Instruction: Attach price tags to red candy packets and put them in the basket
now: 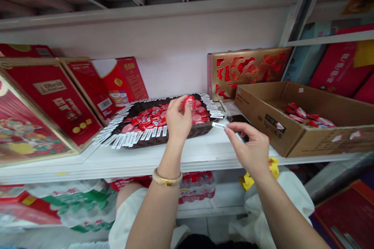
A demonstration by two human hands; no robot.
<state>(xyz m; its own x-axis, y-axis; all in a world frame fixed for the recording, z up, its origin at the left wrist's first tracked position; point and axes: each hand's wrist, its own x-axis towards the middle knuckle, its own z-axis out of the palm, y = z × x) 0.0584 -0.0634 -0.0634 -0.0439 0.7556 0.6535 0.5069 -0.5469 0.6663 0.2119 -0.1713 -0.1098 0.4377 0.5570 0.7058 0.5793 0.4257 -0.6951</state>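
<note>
A red packet (pixel 189 102) in the left hand (pixel 178 120), a white label (pixel 218 125) in the right hand (pixel 251 144).
The packet is held over the basket (pixel 201 129), pinched between the left thumb and fingers; the right thumb and fingertips pinch one end of the label, just beside the basket's right front corner. More red packets (pixel 152 116) fill the basket, and barcode strips (pixel 128 139) line its rim. It sits on a white shelf (pixel 111 161), between red boxes (pixel 70 105) on the left and an open cardboard box (pixel 260 124) on the right.
</note>
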